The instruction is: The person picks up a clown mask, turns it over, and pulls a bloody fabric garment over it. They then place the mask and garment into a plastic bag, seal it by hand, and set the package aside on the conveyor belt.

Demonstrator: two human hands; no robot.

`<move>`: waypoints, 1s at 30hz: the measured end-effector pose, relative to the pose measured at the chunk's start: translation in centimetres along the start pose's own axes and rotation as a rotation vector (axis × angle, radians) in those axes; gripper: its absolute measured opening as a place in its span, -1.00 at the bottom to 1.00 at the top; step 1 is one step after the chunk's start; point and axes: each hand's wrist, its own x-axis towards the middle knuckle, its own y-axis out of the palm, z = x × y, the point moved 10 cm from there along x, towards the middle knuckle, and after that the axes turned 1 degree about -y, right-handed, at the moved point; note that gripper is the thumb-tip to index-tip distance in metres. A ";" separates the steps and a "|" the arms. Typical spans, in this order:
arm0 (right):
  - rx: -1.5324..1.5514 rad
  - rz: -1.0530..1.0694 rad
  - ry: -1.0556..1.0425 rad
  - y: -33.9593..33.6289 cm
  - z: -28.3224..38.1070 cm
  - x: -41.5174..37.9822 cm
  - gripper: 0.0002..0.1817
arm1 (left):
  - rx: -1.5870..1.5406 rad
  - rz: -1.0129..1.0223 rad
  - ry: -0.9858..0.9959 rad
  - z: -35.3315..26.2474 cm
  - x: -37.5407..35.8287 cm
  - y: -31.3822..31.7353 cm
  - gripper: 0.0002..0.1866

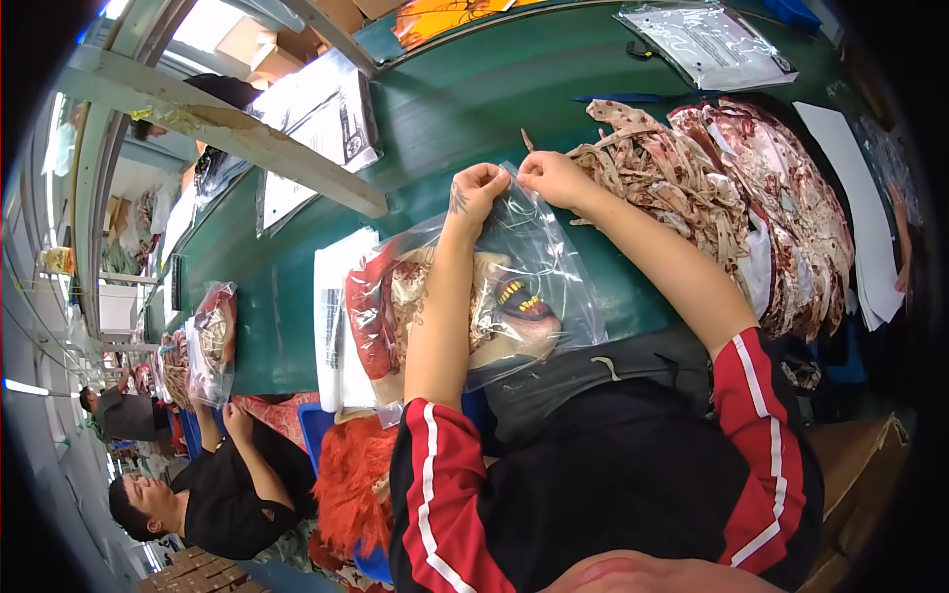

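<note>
A clear plastic bag lies over the table's near edge, holding a mask with a dark open mouth and yellow teeth; red material shows at its left end. My left hand pinches the bag's top edge, fingers closed. Close beside it, my right hand is closed on the same edge. My left forearm crosses over the bag and hides part of the mask.
Blood-stained cloth pieces are heaped at the right, beside a white sheet. Packed bags lie at the back. A beam crosses the upper left. White sheets lie left of the bag. A co-worker sits at the left.
</note>
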 end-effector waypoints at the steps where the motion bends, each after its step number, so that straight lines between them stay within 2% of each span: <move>1: 0.051 -0.002 0.012 0.1 -0.1 0.0 -0.83 | -0.012 0.004 0.008 -0.1 0.0 0.1 -0.93; 2: 0.052 -0.001 0.013 0.1 0.0 0.0 -0.83 | -0.012 0.004 0.007 0.1 0.0 0.1 -0.93; 6: 0.392 0.165 0.078 1.8 0.4 0.1 -0.92 | -0.046 -0.009 0.035 0.3 0.4 -0.2 -0.93; 16: 0.295 0.133 0.115 1.5 0.9 0.5 -0.93 | -0.222 -0.019 0.055 -0.3 0.2 0.0 -0.93; 21: 0.235 0.123 0.088 1.6 1.0 0.7 -0.91 | -0.095 -0.104 0.055 -0.9 -0.4 -0.2 -0.92; 30: 0.287 0.121 0.102 1.6 1.6 0.2 -0.90 | -0.154 -0.111 0.086 -1.4 -0.5 -0.5 -0.90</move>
